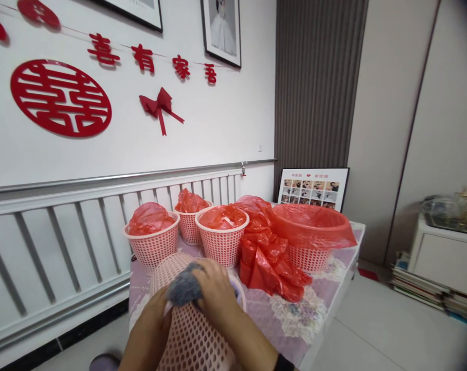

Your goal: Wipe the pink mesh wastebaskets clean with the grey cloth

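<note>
A pink plastic mesh basket [197, 337] lies tilted in front of me, its opening facing away. My left hand [153, 319] grips its left side from below. My right hand [215, 293] is closed over the rim and presses a grey fuzzy cloth [183, 289] against the basket. Behind it on the table stand three small pink baskets [153, 246] lined with red plastic bags and a wider basket [310, 257] with a red bag stretched over its rim. A loose heap of red bags [268, 263] lies between them.
The table [326, 304] has a lilac floral cover and ends at the right in a white edge. A white radiator rail [63, 226] runs along the left wall. A framed photo collage [314, 188] leans at the back. Stacked books [430, 291] lie on the floor at right.
</note>
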Tool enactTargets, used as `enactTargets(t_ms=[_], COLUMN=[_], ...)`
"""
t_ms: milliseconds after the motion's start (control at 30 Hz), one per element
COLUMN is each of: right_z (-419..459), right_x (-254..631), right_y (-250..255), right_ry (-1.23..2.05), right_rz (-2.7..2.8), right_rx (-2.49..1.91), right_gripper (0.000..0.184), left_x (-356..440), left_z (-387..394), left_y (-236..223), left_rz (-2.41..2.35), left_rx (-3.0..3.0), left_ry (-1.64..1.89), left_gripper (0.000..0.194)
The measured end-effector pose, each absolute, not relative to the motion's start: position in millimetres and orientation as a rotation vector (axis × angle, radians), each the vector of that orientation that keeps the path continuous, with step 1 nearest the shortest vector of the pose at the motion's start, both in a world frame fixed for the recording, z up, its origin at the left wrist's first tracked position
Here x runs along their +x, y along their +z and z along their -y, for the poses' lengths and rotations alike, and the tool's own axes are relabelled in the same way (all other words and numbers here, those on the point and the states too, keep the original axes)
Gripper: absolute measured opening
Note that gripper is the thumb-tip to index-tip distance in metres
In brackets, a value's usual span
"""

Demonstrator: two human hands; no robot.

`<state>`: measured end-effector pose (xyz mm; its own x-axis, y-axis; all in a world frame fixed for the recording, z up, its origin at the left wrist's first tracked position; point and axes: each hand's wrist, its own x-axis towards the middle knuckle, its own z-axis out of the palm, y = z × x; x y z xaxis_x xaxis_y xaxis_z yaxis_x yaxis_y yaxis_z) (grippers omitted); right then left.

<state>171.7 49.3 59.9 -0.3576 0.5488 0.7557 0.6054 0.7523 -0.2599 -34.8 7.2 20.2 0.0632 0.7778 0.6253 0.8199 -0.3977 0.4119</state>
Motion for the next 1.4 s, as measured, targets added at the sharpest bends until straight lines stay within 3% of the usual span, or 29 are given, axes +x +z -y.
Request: enactTargets(t_ms=[100, 200, 367, 500, 633, 933, 1100, 1233, 1400], right_z=[-39, -37, -43, -53, -66, -69, -63, -69, -79], right_x=[151, 151, 169, 183, 200, 236, 232, 230, 232], right_y=[65, 57, 49, 39, 15, -47, -67, -51, 19], right_ry=[-0.182, -0.201, -0.162, -0.09, 0.031, 0.413, 0.577, 0.527, 0.169], right_rz=[2.143, 2.102, 2.042, 1.973, 1.847, 1.456, 1.301, 1.306, 1.659], right_rx=[-0.736, -0.695, -0.745, -0.823, -0.888, -1.083, -1.141, -1.118, -0.996], right_gripper=[0.021, 0.018, 0.033, 0.041, 0.044, 0.028, 0.034, 0.03, 0.028], left_x=[-38, -35, -23, -36, -54, -62, -65, -70, -68], left_z=[-8, 0, 6, 3, 6, 12, 11, 17, 18], left_y=[21, 26, 31, 5, -15, -12, -10, -20, -46], left_rz=[1.653, 1.621, 1.544, 1.666, 1.697, 1.726, 1.853, 1.962, 2.048], left_rx=[-2.231, -2.235, -2.387, -2.291, -2.157, -2.147, -2.149, -2.103, -2.043], left_ry=[-1.327, -1.363, -1.403, -1.239, -1.168, -1.166, -1.31, -1.455, -1.609], left_gripper=[0.024, 0.026, 0.036, 0.04, 0.042, 0.045, 0.046, 0.047, 0.051])
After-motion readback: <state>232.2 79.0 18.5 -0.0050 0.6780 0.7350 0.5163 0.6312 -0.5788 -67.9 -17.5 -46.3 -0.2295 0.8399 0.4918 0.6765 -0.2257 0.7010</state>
